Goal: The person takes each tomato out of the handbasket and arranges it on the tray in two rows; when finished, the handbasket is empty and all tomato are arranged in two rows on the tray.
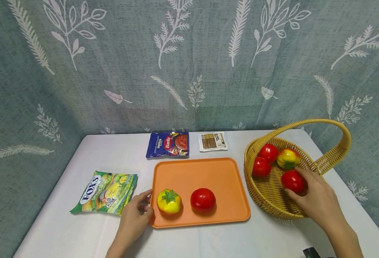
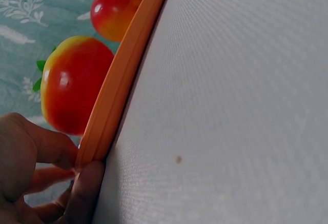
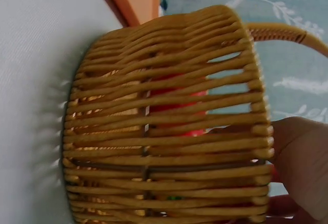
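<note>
My left hand [image 1: 134, 218] holds the left rim of an orange tray [image 1: 219, 179], its fingertips and thumb at the edge. On the tray lie a yellow tomato [image 1: 169, 201] with a green leafy top and a red tomato [image 1: 203, 200]; the left wrist view shows the yellow one's side as red [image 2: 74, 85]. Over at the right, my right hand [image 1: 316, 197] reaches into a wicker basket [image 1: 257, 195] and grips a red tomato [image 1: 293, 181] between thumb and fingers. Basket weave hides most of that grip in the right wrist view.
Two more red tomatoes [image 1: 261, 167] and a yellow-red one [image 1: 288, 158] sit in the basket, whose tall handle [image 1: 340, 143] arches over its right side. A green FOX'S candy bag [image 1: 107, 193] lies left; a blue Barilla pouch [image 1: 168, 144] and a small packet [image 1: 213, 141] lie behind the tray.
</note>
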